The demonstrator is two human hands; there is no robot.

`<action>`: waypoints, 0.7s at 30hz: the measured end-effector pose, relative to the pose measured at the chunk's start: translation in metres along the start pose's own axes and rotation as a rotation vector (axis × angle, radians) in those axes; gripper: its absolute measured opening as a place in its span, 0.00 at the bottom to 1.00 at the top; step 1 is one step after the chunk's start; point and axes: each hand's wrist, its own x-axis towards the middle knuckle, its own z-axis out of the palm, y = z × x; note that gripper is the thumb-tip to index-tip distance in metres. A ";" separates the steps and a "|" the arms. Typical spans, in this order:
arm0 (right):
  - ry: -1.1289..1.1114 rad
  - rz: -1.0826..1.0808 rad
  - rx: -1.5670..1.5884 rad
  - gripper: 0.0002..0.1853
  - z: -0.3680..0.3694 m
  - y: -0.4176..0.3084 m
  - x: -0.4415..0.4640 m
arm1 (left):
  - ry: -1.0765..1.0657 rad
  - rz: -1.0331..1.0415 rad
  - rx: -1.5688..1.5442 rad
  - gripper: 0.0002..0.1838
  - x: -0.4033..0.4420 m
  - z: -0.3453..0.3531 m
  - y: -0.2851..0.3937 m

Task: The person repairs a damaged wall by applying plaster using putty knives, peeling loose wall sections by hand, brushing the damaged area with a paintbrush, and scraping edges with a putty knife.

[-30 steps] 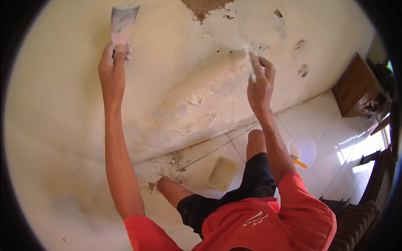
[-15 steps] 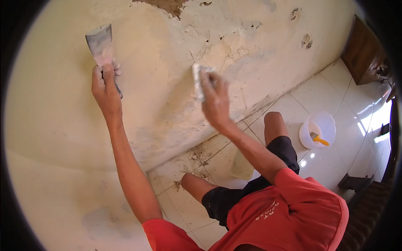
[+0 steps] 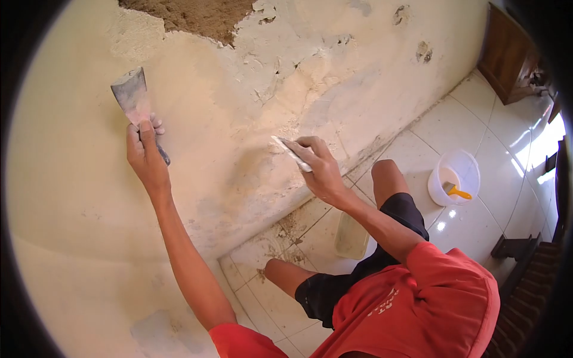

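Observation:
My left hand [image 3: 148, 167] is closed around the handle of a putty knife [image 3: 131, 95], its wide, smeared blade pointing up in front of the wall. My right hand [image 3: 325, 170] grips a flat putty spreader [image 3: 296, 152] with white paste along its edge. That spreader is tilted nearly edge-on to me, close to the pale plaster wall [image 3: 209, 125]; whether it touches cannot be seen. Cracks and rough, flaking plaster run above my right hand. Higher up, a broken patch [image 3: 197, 18] exposes brown material.
On the tiled floor at right stands a white bucket [image 3: 476, 179] with a yellow-handled brush [image 3: 457, 191] in it. A translucent container [image 3: 351, 237] sits between my legs. Brown wooden furniture [image 3: 507, 56] stands by the wall at upper right. Crumbs of debris lie along the wall's foot.
My right hand has moved down and to the right, and its spreader has turned from face-on to nearly edge-on. The view has shifted upward, showing more of the broken patch.

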 end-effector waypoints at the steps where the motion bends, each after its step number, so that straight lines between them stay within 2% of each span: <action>1: -0.025 0.109 0.182 0.21 -0.006 0.007 -0.005 | 0.008 -0.026 0.023 0.17 -0.001 0.000 0.004; 2: -0.023 0.112 0.180 0.21 -0.013 0.017 -0.010 | 0.015 -0.053 0.046 0.17 -0.002 0.000 0.006; 4: -0.074 0.259 0.381 0.17 -0.026 0.035 -0.016 | 0.022 -0.058 0.044 0.17 -0.003 0.002 0.004; 5: -0.092 0.242 0.367 0.14 -0.034 0.041 -0.016 | 0.034 -0.063 0.045 0.17 -0.002 0.003 0.002; 9: -0.129 0.123 0.268 0.11 -0.065 0.038 0.019 | 0.021 -0.020 0.065 0.18 -0.001 0.002 -0.001; 11: -0.097 -0.082 0.130 0.11 -0.079 0.028 0.047 | 0.022 -0.012 0.058 0.17 -0.001 0.002 -0.001; 15: -0.199 -0.098 -0.008 0.12 -0.072 0.028 0.075 | 0.066 0.022 0.090 0.16 -0.002 0.006 0.001; 17: -0.262 -0.023 -0.044 0.14 -0.067 0.032 0.077 | 0.069 -0.004 0.084 0.16 -0.001 0.007 0.002; 21: -0.226 0.013 0.004 0.14 -0.073 0.020 0.074 | 0.058 -0.012 0.087 0.16 -0.001 0.006 0.008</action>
